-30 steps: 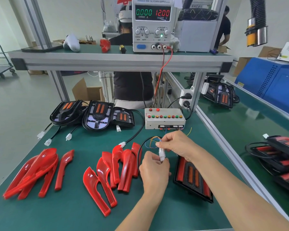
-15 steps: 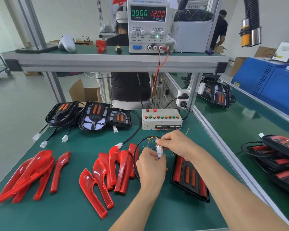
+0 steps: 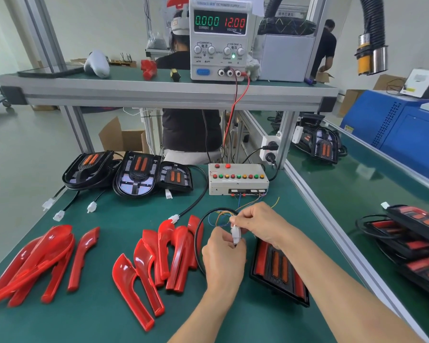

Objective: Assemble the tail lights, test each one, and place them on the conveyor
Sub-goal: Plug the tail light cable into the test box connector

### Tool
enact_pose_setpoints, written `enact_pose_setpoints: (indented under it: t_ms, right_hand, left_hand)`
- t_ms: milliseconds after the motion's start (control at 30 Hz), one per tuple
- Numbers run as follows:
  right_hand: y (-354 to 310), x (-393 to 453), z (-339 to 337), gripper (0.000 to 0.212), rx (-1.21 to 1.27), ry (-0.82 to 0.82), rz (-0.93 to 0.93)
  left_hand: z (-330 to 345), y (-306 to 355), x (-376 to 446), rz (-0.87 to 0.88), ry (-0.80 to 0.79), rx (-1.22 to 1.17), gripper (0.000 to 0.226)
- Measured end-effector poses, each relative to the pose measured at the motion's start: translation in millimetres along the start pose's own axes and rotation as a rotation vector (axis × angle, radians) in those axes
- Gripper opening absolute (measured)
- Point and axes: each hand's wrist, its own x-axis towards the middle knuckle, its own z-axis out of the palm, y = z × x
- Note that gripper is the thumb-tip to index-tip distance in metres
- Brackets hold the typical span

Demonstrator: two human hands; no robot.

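While both hands work at the plug, these are the weak points I see:

Hands: the left hand (image 3: 223,253) pinches the lower half of the white plastic connector (image 3: 235,234) and the right hand (image 3: 255,221) pinches the upper half; on both, the fingers are curled and clamped on it.

Tail light: the black tail light with red and orange lenses (image 3: 278,271) lies flat on the green desk (image 3: 104,323), just at 4 o'clock from the hands, under the right forearm.

Wires: thin coloured wires (image 3: 223,215) run from the upper half toward the grey test box with coloured buttons (image 3: 237,178) at 12 o'clock.

Risk of pins: if the two halves meet tilted, the pins may bend or the latch may not lock; whether they are fully joined I cannot tell.

Risk of wires: I judge that a hard pull could tear the thin wires from the test box.

Risk of cable: the black cable loop (image 3: 199,240) touches the pile of red plastic lens covers (image 3: 176,251) at 9 o'clock and could drag them.

Risk of test: the power supply with digital display (image 3: 219,38) shows zero current, so a loose contact could look like a dead lamp.
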Motion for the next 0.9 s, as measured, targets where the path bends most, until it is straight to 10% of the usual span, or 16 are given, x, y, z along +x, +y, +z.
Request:
enact_pose_setpoints:
  t_ms: [400, 533, 700, 900]
  right_hand:
    - [-34, 58, 8, 0.035, -0.444, 0.130, -0.133]
    - [-37, 27, -12, 0.027, -0.248, 0.275, -0.241]
    - [39, -91, -52, 0.040, -0.069, 0.724, 0.198]
    - [79, -148, -17, 0.044, 0.238, 0.330, 0.484]
  left_hand:
    - [5, -31, -1, 0.306, -0.041, 0.295, 0.034]
    - [4, -31, -3, 0.413, -0.104, 0.387, 0.031]
    - [-7, -19, 0, 0.498, -0.050, 0.306, 0.017]
    - [-2, 11, 20, 0.401, -0.148, 0.277, 0.034]
